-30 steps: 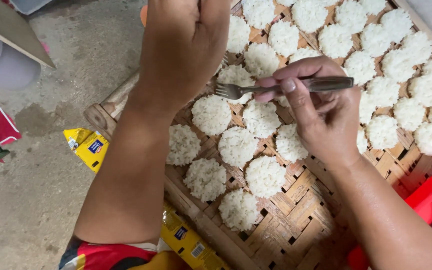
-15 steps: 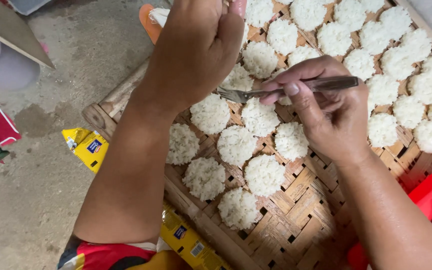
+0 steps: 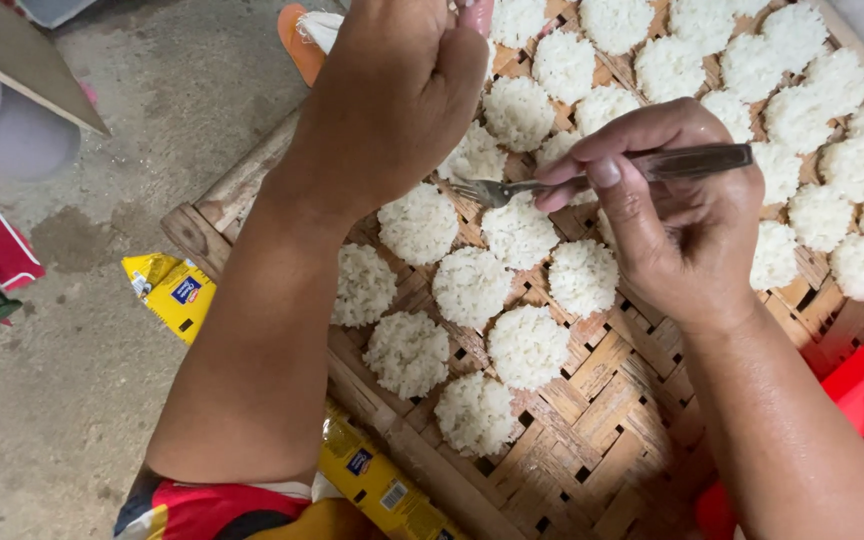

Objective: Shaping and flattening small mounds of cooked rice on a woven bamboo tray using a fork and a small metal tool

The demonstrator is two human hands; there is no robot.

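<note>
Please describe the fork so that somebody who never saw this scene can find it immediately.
Start at the woven bamboo tray covered with round white rice cakes. Above its middle, the right hand pinches a metal fork lying level, tines pointing toward the left hand. It is the only shiny, long thing among the soft white rounds.

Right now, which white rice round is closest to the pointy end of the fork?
The rice round just below the fork tines, in the middle of the woven tray. The tines hover at its top edge; the other rounds sit farther away.

1 fork (image 3: 612,172), 1 woven tray (image 3: 592,420), 2 hands, roughly 30 rice cakes (image 3: 470,287)
</note>
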